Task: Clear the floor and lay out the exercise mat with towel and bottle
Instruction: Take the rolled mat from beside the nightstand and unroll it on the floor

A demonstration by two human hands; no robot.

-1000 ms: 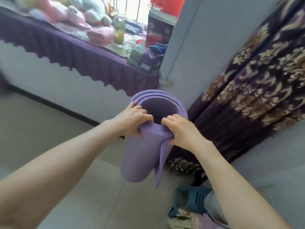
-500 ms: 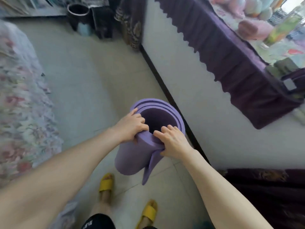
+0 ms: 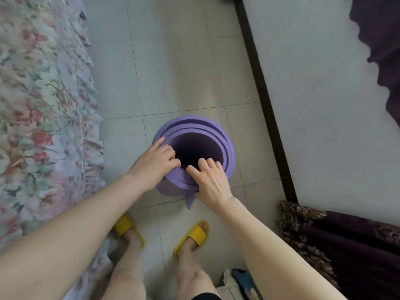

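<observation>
A rolled purple exercise mat (image 3: 218,135) stands upright over the tiled floor, seen from above so its hollow dark core shows. My left hand (image 3: 154,164) grips the near left rim of the roll, fingers curled over the edge. On the near right rim my right hand (image 3: 211,179) holds the layers, fingers hooked inside. The mat's loose outer flap (image 3: 190,201) hangs below my right hand. No towel or bottle is in view.
A floral bedspread (image 3: 39,109) fills the left side. A white wall with a dark baseboard (image 3: 266,105) runs along the right, a purple patterned curtain (image 3: 337,239) at lower right. My feet in yellow slippers (image 3: 194,236) stand on the tiled floor (image 3: 173,61).
My view has swung from the window corner down to the floor. Both hands kept their grip on the mat's rim while the roll came upright over the tiles in front of my feet.
</observation>
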